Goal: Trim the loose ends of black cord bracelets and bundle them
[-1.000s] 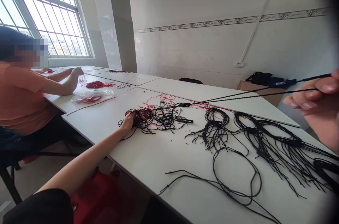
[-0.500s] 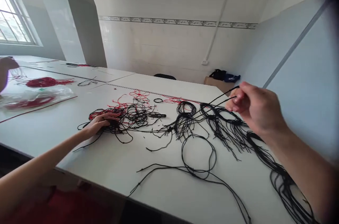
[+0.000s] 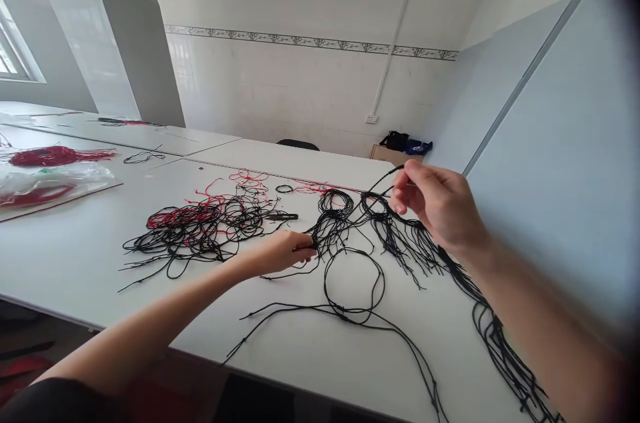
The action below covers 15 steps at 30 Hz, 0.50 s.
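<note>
Raised over the right part of the table, my right hand pinches black cords that slope down to the left. My left hand is closed on the dark, knotted part of those cords, low over the table. Just behind it lies a looped bundle of black cords, with another looped bundle to its right. A loose ring of black cord with long tails lies in front. To the left spreads a tangled pile of black and red cords.
Black tweezers and a small black ring lie behind my left hand. A plastic bag and a red cord bundle are at the left. More black bundles run along the right.
My left hand has left the tangled pile, moved right and closed on the knotted part of the cords. The view has shifted right; my right hand still holds its cords.
</note>
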Each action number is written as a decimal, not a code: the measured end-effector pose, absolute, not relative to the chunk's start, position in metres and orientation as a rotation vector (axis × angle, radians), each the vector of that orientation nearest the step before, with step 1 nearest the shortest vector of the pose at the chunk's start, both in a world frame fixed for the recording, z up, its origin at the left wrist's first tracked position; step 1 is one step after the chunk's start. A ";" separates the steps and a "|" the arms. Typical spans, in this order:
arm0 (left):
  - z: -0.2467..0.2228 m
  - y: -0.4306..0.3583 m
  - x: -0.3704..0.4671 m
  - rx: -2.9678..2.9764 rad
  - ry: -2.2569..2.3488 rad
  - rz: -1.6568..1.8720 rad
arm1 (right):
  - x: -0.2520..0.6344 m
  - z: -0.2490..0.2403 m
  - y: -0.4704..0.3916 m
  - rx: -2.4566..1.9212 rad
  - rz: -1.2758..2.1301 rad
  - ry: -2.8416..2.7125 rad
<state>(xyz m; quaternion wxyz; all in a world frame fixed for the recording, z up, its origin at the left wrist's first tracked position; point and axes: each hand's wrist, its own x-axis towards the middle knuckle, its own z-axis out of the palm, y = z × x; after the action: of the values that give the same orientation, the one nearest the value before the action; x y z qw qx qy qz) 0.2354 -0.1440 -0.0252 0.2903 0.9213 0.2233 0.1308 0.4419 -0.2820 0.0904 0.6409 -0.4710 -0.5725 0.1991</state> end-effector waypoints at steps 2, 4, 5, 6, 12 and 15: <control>-0.025 -0.138 0.227 2.363 0.583 0.367 | 0.450 0.089 -0.288 -1.097 0.427 -1.283; -0.021 -0.135 0.217 2.271 0.574 0.396 | 0.459 0.084 -0.290 -1.126 0.417 -1.246; -0.019 -0.135 0.212 2.239 0.573 0.412 | 0.463 0.081 -0.290 -1.150 0.419 -1.233; -0.016 -0.136 0.208 2.202 0.571 0.430 | 0.467 0.078 -0.289 -1.180 0.424 -1.225; -0.009 -0.142 0.195 1.794 0.480 0.565 | 0.473 0.059 -0.275 -1.322 0.419 -1.211; -0.010 -0.143 0.190 1.699 0.475 0.620 | 0.476 0.054 -0.269 -1.370 0.405 -1.222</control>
<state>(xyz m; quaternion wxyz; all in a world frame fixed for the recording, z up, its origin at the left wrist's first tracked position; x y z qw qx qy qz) 0.1896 -0.1427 -0.0103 0.5939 0.7311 0.2043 0.2667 0.4762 -0.2686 0.0538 0.5898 -0.5884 -0.5250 0.1740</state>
